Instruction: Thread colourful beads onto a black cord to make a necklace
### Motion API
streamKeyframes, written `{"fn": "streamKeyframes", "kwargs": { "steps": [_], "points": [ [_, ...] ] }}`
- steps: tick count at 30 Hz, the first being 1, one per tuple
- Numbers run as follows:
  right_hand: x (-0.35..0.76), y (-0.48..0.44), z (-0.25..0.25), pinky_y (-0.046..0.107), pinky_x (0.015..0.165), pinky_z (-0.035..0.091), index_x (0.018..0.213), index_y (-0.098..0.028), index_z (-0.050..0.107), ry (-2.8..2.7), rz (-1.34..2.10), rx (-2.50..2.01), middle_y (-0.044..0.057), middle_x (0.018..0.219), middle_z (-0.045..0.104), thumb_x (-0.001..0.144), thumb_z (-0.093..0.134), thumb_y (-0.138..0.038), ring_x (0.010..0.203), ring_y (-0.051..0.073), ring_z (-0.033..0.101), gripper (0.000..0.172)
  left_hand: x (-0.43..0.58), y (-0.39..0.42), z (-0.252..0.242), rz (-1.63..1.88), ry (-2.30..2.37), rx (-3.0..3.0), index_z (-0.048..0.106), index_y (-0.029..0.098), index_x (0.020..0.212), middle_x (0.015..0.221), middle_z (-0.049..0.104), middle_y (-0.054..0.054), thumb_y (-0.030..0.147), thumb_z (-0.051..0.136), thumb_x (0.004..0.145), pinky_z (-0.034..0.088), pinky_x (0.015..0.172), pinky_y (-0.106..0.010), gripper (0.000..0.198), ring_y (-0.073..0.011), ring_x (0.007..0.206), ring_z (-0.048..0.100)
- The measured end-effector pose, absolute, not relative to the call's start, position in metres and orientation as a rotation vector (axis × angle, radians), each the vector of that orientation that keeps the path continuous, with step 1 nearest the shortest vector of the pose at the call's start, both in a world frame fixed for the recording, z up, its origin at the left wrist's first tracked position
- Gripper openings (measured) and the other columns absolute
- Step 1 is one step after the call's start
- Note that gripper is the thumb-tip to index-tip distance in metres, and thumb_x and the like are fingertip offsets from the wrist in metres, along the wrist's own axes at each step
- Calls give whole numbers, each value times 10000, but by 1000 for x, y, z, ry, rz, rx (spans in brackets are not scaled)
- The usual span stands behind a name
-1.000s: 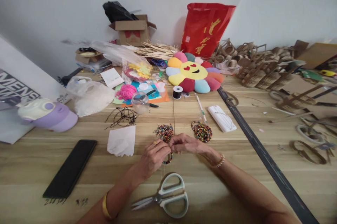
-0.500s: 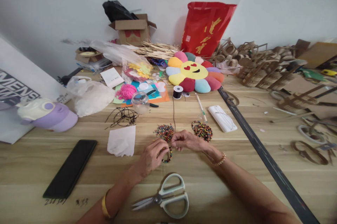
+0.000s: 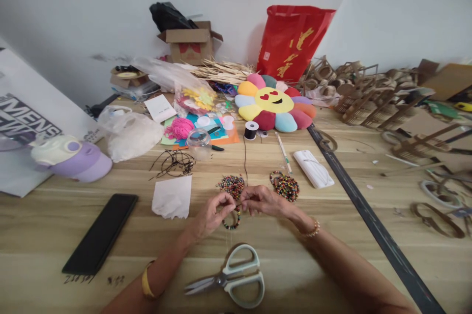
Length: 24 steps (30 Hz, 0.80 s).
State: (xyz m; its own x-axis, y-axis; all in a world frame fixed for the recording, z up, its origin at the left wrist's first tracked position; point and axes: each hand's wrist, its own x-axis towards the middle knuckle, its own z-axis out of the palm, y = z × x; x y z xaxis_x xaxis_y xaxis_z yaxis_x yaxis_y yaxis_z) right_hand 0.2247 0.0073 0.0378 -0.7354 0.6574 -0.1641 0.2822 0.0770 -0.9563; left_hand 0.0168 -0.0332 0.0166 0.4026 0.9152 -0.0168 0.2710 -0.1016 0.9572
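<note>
Just above the table, my left hand is closed, thumb and forefinger pinching the cord end of a small beaded bracelet. The loop of multicoloured beads hangs below the fingertips. Close beside it, my right hand is closed in a pinch on the dark cord, its fingertips almost meeting the left ones. A black cord runs from the spool towards my hands. Behind them lies a heap of loose beads. To the right is a pile of beaded bracelets. Scissors lie spread in front.
A phone and a white paper sheet lie left, near tangled black cords. A clear jar and a flower cushion stand farther back. A white power bank-like block sits right, beside a dark strip.
My left fingers have opened out slightly from a tighter curl, and the bracelet loop shows more fully below them. Both hands remain close together. The view has shifted a little.
</note>
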Motion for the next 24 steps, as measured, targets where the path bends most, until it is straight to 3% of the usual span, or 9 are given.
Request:
{"fn": "streamKeyframes", "kwargs": {
  "steps": [7, 12, 19, 24],
  "points": [
    [220, -1, 42, 181, 518, 420, 972, -148, 640, -2202, 1481, -983, 2, 744, 651, 854, 520, -130, 539, 84, 572, 170, 16, -33, 11, 797, 1048, 1538, 562, 146, 792, 722, 536, 1, 338, 537, 840, 373, 640, -236, 199, -135, 693, 476],
    [219, -4, 41, 200, 629, 425, 950, -166, 669, -2310, 1209, -954, 17, 840, 675, 864, 550, -143, 706, 117, 582, 149, 16, -31, 5, 816, 1020, 1438, 572, 139, 823, 724, 552, 1, 365, 576, 825, 382, 639, -235, 226, -130, 683, 495],
    [219, -5, 36, 189, 627, 404, 921, -164, 651, -2321, 1160, -962, 0, 803, 657, 881, 542, -158, 673, 102, 549, 116, 16, -28, 5, 851, 993, 1259, 573, 138, 791, 695, 563, 9, 440, 658, 750, 378, 619, -227, 316, -123, 656, 503],
    [219, -4, 31, 188, 599, 385, 902, -170, 641, -2332, 1141, -1008, -10, 765, 635, 878, 544, -170, 643, 99, 521, 100, 15, -29, 10, 833, 994, 1255, 628, 138, 871, 796, 637, -25, 435, 627, 790, 423, 688, -252, 308, -150, 744, 562]
  ]
}}
